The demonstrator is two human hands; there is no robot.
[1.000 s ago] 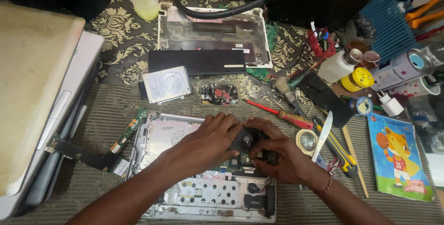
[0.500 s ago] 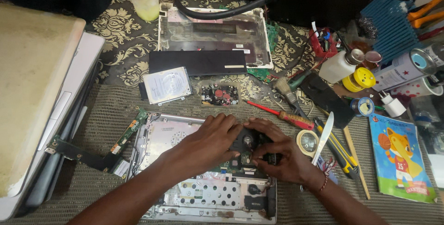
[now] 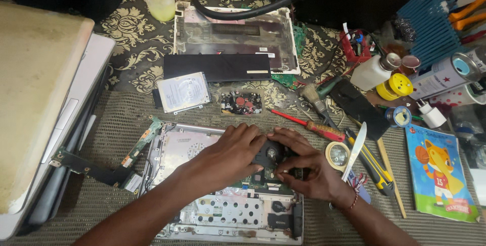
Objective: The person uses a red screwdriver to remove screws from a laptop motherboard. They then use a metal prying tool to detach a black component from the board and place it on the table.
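Hands (image 3: 273,157) grip round black fan (image 3: 271,153) in opened laptop (image 3: 177,150).

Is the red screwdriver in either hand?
No. The red screwdriver lies on the mat right of the open laptop, while the left hand and right hand are both on the fan.

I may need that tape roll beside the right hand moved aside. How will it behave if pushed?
The roll of tape lies flat on its side, so it will probably slide, not roll. The woven mat under it looks coarse, so it may drag. Being a thin hollow ring, it is likely light.
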